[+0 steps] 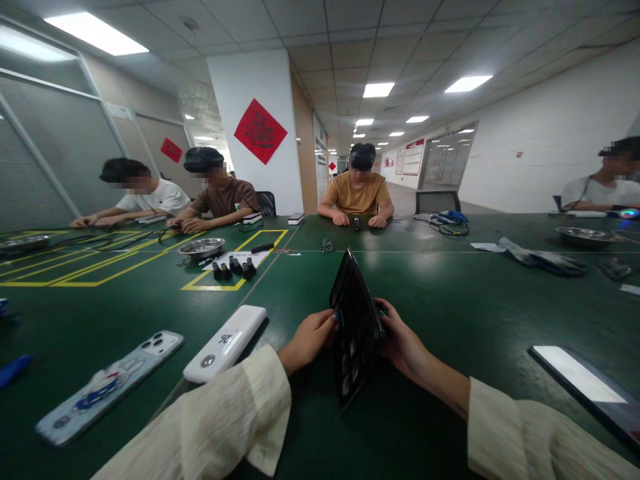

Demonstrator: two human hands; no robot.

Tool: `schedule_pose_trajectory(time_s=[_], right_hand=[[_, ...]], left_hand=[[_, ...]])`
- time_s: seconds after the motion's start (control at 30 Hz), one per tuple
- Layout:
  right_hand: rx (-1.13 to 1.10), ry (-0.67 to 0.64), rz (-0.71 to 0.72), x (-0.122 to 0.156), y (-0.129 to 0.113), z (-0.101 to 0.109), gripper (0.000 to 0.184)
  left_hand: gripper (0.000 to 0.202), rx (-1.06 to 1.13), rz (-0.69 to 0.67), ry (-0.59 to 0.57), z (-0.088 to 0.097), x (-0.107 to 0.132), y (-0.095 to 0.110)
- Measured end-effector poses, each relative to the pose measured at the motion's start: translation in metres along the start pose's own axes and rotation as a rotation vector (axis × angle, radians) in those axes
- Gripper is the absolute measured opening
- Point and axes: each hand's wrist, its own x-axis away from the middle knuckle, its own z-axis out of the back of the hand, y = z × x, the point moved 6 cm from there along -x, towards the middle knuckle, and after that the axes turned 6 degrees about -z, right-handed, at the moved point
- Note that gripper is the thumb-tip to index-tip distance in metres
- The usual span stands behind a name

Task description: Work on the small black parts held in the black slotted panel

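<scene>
Over the near part of the smooth, dark-green tabletop (450, 313), the head view shows a thin, black, rectangular panel (354, 333) held upright and slightly tilted between both hands. The left hand (311, 339) grasps its left side; the right hand (403, 337) grips the opposite side, fingertips partly hidden. Whether its lower edge touches the tabletop is hard to tell. Good handling probably calls for light, even pressure, clear of the white, rounded plastic block (226, 345).

Glossy panel (356, 333), seemingly plastic
</scene>
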Motion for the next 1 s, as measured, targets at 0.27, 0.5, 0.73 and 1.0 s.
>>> schedule_pose_trajectory(time_s=[0.27, 0.5, 0.73, 1.0], right_hand=[[0.014, -0.003, -0.005, 0.0034, -0.0018, -0.0014, 0.051], [0.024, -0.023, 0.001, 0.0007, 0.0003, -0.0002, 0.053], [0.007, -0.003, -0.004, 0.0005, -0.0007, -0.0002, 0.055], [-0.044, 0.002, -0.013, 0.0028, -0.0026, 0.0, 0.053]], left_hand=[[0.037, -0.054, -0.021, -0.013, 0.0009, -0.0003, 0.0015], [0.041, -0.059, 0.01, 0.013, 0.0017, 0.0011, 0.0017], [0.044, -0.094, 0.035, 0.037, 0.0032, -0.0004, -0.0056], [0.036, -0.07, -0.035, -0.021, 0.0006, 0.0005, -0.0044]])
